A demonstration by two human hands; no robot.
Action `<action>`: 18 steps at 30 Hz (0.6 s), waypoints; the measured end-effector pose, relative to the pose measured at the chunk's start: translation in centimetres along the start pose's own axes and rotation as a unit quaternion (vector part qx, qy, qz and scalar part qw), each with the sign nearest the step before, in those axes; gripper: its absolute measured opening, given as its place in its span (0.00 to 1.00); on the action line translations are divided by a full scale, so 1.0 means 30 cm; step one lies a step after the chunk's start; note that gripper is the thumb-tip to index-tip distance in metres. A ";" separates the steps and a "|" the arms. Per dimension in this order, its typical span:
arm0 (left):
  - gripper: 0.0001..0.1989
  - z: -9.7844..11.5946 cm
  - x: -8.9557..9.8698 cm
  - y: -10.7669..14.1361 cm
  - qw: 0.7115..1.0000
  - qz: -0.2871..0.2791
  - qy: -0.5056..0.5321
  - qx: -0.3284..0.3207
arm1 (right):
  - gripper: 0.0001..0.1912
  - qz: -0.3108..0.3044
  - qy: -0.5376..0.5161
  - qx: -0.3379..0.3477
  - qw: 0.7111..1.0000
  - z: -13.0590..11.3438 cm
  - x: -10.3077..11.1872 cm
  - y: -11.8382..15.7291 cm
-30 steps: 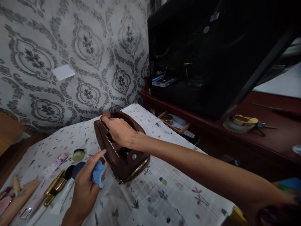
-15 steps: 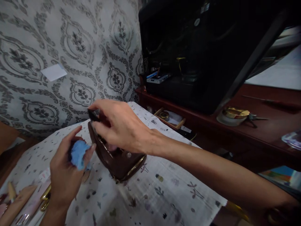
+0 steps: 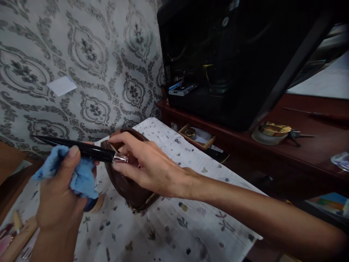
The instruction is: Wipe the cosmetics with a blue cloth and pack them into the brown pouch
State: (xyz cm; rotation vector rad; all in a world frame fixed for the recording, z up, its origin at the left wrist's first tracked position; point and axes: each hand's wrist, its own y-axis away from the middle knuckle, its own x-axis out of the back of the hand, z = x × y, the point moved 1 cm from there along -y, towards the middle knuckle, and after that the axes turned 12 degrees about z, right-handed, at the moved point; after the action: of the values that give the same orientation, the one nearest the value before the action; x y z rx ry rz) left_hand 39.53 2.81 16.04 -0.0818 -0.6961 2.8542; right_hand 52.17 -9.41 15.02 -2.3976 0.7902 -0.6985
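Observation:
A black makeup brush (image 3: pixel 96 152) with a long pointed handle and a silver ferrule lies across both hands, its tip pointing left. My right hand (image 3: pixel 152 163) is closed on the ferrule end; the bristles are hidden in its fingers. In my left hand (image 3: pixel 64 185) is a crumpled blue cloth (image 3: pixel 83 178), pressed by the thumb against the brush's handle. Below and behind my right hand stands a brown leather bag (image 3: pixel 131 191) with a gold zipper, partly covered by that hand. Close to my left wrist is a round container (image 3: pixel 96 204), mostly hidden.
A patterned white cloth (image 3: pixel 169 233) covers the table. Cosmetics items (image 3: pixel 17 222) lie at the lower left. To the right are a red-brown desk (image 3: pixel 234 140), a dark screen (image 3: pixel 218 65), a gold-lidded jar (image 3: pixel 272 133) and a small open tray (image 3: pixel 207 142).
My right hand has moved down and rightward, and the brush now shows in full length across the blue cloth. My left hand has turned and shifted left, with the cloth spread around the handle.

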 end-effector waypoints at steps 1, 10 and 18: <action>0.11 0.004 -0.007 0.000 0.999 0.006 0.026 0.044 | 0.17 0.002 -0.016 -0.009 1.000 0.010 -0.001 0.012; 0.13 -0.095 0.037 -0.012 0.900 -0.194 -0.292 -0.258 | 0.06 0.228 0.070 0.015 0.971 0.053 0.036 0.046; 0.15 -0.118 0.071 -0.018 0.713 -0.260 -0.529 -0.379 | 0.07 0.088 0.252 -0.019 0.964 0.092 -0.004 0.001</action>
State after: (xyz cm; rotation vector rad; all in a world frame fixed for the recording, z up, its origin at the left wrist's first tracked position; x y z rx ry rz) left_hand 37.91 5.31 13.14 1.4480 -1.6734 1.6545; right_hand 53.74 -8.50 12.95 -2.1641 1.2089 -1.2507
